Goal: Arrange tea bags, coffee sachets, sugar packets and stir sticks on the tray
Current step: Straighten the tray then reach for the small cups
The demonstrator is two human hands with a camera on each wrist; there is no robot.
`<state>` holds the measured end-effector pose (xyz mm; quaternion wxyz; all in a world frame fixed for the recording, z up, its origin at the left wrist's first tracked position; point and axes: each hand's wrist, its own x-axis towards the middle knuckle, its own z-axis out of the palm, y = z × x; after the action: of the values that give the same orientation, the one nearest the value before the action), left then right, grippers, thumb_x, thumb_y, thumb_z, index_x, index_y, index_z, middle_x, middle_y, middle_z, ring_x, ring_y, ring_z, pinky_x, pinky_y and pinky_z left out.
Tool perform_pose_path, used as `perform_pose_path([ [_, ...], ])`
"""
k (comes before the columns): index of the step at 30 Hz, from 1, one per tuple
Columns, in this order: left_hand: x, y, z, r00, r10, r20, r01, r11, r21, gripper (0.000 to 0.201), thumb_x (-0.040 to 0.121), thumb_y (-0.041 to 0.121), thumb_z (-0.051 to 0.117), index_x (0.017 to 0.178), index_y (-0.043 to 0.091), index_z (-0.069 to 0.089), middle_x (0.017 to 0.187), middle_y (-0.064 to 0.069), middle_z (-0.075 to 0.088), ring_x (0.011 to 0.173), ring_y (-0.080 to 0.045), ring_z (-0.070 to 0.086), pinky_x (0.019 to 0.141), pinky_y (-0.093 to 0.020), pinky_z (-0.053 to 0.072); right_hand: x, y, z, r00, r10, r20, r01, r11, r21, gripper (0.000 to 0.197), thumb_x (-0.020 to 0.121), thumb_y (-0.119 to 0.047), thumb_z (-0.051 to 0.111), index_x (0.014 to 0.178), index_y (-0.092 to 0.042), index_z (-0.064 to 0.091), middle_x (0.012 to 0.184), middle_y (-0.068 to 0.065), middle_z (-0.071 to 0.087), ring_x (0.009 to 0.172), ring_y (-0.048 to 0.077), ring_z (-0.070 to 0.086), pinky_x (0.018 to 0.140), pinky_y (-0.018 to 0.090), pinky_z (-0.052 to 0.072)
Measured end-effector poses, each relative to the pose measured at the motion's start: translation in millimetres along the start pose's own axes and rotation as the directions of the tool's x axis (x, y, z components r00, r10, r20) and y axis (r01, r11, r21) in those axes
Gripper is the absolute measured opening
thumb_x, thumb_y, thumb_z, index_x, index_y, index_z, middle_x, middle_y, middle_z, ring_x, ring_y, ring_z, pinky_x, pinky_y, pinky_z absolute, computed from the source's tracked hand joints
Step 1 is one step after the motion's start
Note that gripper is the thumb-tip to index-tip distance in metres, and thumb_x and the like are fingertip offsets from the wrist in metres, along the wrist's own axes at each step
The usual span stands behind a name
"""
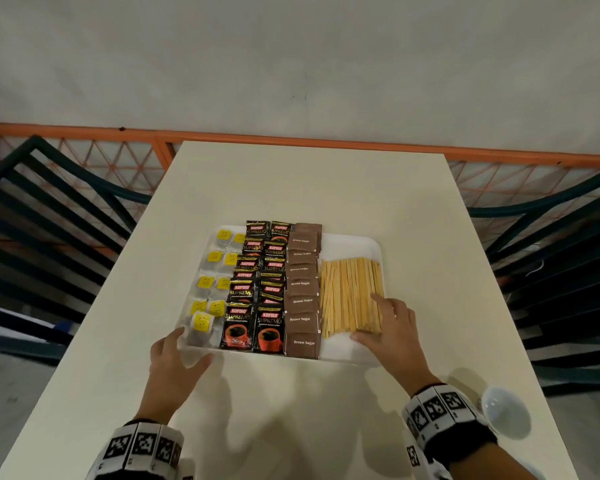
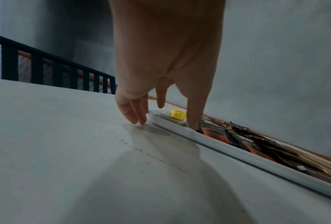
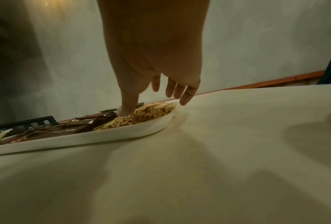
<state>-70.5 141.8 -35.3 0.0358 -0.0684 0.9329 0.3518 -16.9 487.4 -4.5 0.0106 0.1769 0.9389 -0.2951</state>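
The tray sits mid-table, filled in columns: tea bags with yellow tags at the left, then black coffee sachets, brown sugar packets, and a bundle of stir sticks at the right. The right hand lies over the near end of the sticks, fingers spread and straight, thumb against their ends. The left hand rests open at the tray's near left corner, fingertips on the table, thumb at the rim. Dark chairs flank the table.
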Motion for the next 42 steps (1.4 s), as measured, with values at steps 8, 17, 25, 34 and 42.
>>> perform_pose_path([
  [8,10,0,-6,0.999,-0.013,0.033,0.012,0.999,0.044,0.065,0.068,0.004,0.079,0.123,-0.012,0.047,0.116,-0.032,0.052,0.112,-0.047,0.044,0.09,-0.051,0.041,-15,6,-4,0.976,0.216,0.021,-0.217,0.967,0.135,0.077,0.082,-0.042,0.063,0.141,-0.007,0.029,0.134,0.016,0.037,0.124,0.029,0.035,0.102,0.038,0.034],
  [17,43,0,-27,0.989,-0.038,0.142,0.034,0.999,0.028,0.054,0.059,0.012,0.086,0.108,0.008,0.064,0.089,-0.013,0.054,0.086,-0.031,0.058,0.076,-0.034,0.045,-18,3,4,0.926,0.257,0.277,-0.281,0.958,0.049,0.109,0.061,-0.039,0.083,0.142,-0.005,0.018,0.133,0.011,0.029,0.124,0.027,0.036,0.103,0.036,0.037],
  [25,84,-3,-40,0.985,-0.002,0.172,-0.003,1.0,0.028,0.046,0.069,0.019,0.08,0.111,0.013,0.063,0.095,-0.011,0.063,0.081,-0.021,0.064,0.065,-0.022,0.042,19,-23,13,0.948,0.242,0.208,-0.237,0.97,-0.051,0.099,0.07,-0.041,0.077,0.143,-0.007,0.02,0.134,0.012,0.034,0.124,0.027,0.032,0.103,0.034,0.032],
  [34,141,16,-47,0.974,-0.001,0.225,0.023,0.995,-0.095,0.058,0.08,0.009,0.069,0.132,0.013,0.046,0.115,-0.01,0.063,0.107,-0.029,0.059,0.09,-0.033,0.042,81,-48,25,0.988,0.123,0.094,-0.13,0.989,0.07,0.088,0.071,-0.025,0.078,0.141,-0.008,0.028,0.13,0.011,0.049,0.122,0.029,0.044,0.103,0.037,0.037],
  [42,199,25,-47,0.959,-0.027,0.281,0.077,0.983,-0.169,0.059,0.082,0.006,0.067,0.135,0.013,0.041,0.109,-0.001,0.052,0.103,-0.023,0.052,0.094,-0.041,0.042,135,-60,35,0.993,0.078,0.087,-0.091,0.983,0.162,0.085,0.075,-0.019,0.073,0.144,-0.014,0.023,0.131,0.007,0.047,0.119,0.024,0.047,0.095,0.035,0.049],
])
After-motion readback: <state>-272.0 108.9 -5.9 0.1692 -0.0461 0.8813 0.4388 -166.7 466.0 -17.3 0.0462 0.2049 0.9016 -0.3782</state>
